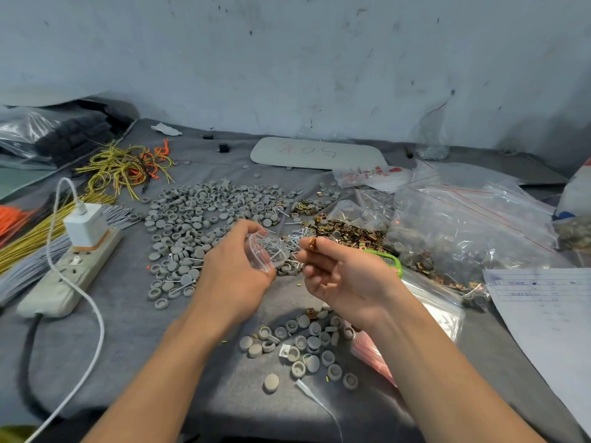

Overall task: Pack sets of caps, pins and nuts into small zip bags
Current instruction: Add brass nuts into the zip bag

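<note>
My left hand [236, 266] grips a small clear zip bag [265, 249] with its mouth held open toward the right; metal pins show through it. My right hand [339, 270] pinches a small brass nut [312, 243] between thumb and forefinger, just right of the bag's mouth. A wide heap of grey caps [198, 219] covers the grey cloth beyond my hands. Loose silver pins [297, 235] lie behind the bag, and a pile of brass nuts [348, 233] spreads to their right. A smaller cluster of grey caps [303, 343] sits near me between my forearms.
A white power strip [70, 273] with a charger [84, 225] and cable lies at left, beside bundles of yellow, orange and grey wires [128, 167]. Large clear bags [463, 225], a stack of zip bags [428, 302] and a lined paper sheet [543, 311] crowd the right. A wall stands behind.
</note>
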